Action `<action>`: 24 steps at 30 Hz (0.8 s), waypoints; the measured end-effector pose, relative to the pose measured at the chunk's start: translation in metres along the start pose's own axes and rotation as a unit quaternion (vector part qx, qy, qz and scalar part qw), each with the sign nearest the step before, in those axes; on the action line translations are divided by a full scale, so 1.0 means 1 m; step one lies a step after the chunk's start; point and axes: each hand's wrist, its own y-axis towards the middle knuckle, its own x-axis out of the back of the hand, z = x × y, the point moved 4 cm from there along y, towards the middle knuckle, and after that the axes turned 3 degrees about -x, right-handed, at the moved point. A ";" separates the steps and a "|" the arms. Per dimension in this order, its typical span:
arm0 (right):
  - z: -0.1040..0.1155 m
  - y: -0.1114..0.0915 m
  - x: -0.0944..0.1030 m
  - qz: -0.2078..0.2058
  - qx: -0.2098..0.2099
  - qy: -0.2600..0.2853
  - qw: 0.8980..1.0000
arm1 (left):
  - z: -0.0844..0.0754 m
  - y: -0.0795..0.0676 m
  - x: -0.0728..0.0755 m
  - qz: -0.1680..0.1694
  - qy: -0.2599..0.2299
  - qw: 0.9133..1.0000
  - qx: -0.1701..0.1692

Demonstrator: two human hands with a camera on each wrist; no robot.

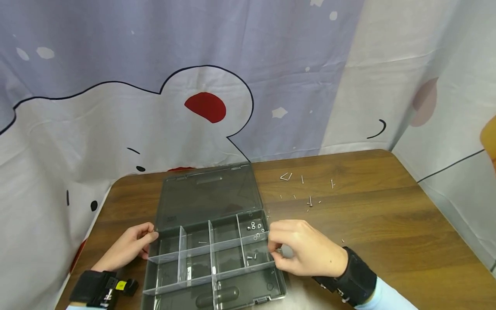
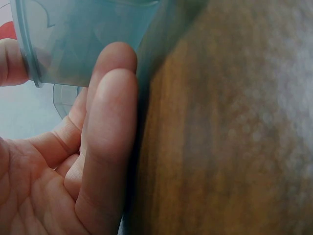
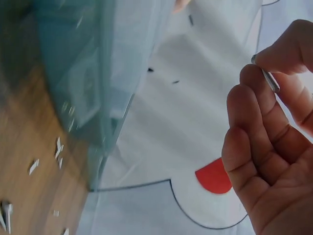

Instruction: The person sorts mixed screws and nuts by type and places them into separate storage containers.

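Two-handed work at a hinged, compartmented box. The left hand (image 1: 125, 247) grips the left side wall of the grey translucent box (image 1: 248, 288), its fingers clamped on the rim; the lid (image 1: 211, 193) lies folded back toward the patterned cloth (image 1: 290, 86). The right hand (image 1: 304, 249) is poised at the box's right edge, fingers closed on a small screw (image 3: 270, 81) — pinched between the thumb and the fingertips, as the right wrist view shows. Small ring-shaped nuts (image 1: 253, 225) occupy the rightmost compartment of the back row; short screws (image 1: 252, 257) lie in the compartment directly in front. A single pin-like piece (image 1: 202, 242) rests farther left, in the back row. Loose fasteners (image 1: 310, 201) — mostly thin screws — are scattered across the wooden table (image 1: 387, 224), beyond and to the right of the box.
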 end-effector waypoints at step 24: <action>0.029 0.003 -0.007 0.015 0.044 0.024 0.999 | 0.003 0.002 0.000 0.001 -0.006 1.000 0.011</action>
